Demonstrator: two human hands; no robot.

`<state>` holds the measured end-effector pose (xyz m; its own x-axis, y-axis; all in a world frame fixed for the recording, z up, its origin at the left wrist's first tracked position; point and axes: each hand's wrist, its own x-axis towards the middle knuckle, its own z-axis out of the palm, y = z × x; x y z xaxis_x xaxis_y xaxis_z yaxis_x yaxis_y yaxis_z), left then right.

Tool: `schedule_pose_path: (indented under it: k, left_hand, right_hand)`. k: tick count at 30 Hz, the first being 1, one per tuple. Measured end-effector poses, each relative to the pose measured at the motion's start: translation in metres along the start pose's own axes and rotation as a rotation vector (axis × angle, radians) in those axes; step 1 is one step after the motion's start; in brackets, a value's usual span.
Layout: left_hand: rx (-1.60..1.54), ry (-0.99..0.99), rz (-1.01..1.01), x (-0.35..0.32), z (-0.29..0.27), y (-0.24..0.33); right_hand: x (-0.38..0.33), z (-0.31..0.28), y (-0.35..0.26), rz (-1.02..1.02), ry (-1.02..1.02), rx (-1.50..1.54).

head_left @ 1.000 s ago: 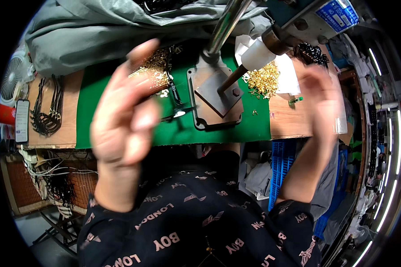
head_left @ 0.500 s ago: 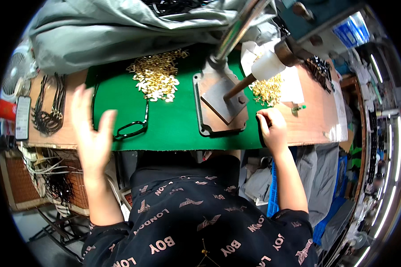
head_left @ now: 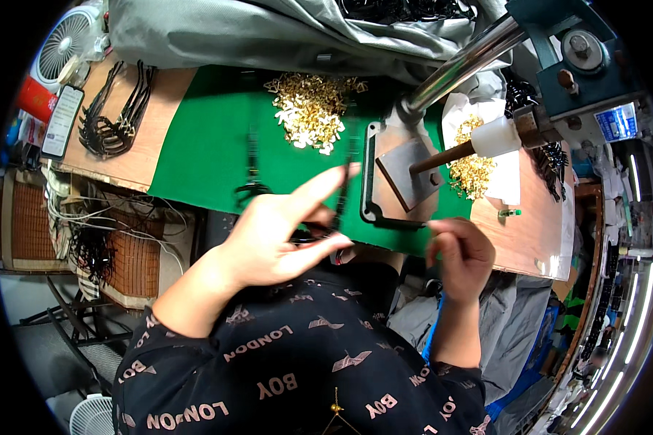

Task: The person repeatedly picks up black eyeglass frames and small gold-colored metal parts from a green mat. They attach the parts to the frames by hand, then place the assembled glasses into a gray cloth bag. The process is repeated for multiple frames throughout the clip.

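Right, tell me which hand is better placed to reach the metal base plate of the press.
Right. The right hand sits at the table edge just below the metal base plate, fingers curled. The left hand is farther left over the green mat, holding a thin black strap.

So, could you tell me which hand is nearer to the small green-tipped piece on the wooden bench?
The right hand: it sits just below-left of the green-tipped piece. The left hand is far off to its left, over the green mat.
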<state>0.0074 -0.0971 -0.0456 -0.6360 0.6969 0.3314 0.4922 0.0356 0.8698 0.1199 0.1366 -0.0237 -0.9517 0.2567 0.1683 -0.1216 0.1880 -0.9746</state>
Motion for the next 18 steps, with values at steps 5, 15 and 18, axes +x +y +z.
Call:
schedule_pose_path:
  k: [5,15,18]
  left_hand:
    - [-0.271,-0.258,-0.01,0.02,0.002,0.024]
    - [-0.177,-0.226,0.18,0.027,0.009,0.018]
    - [-0.117,-0.126,0.313,0.031,0.016,0.015]
  right_hand:
    - [0.025,0.042,-0.02,-0.222,-0.355,0.175]
    - [0.023,0.052,-0.002,-0.083,-0.244,0.583]
    - [0.028,0.047,-0.015,0.022,-0.315,0.359]
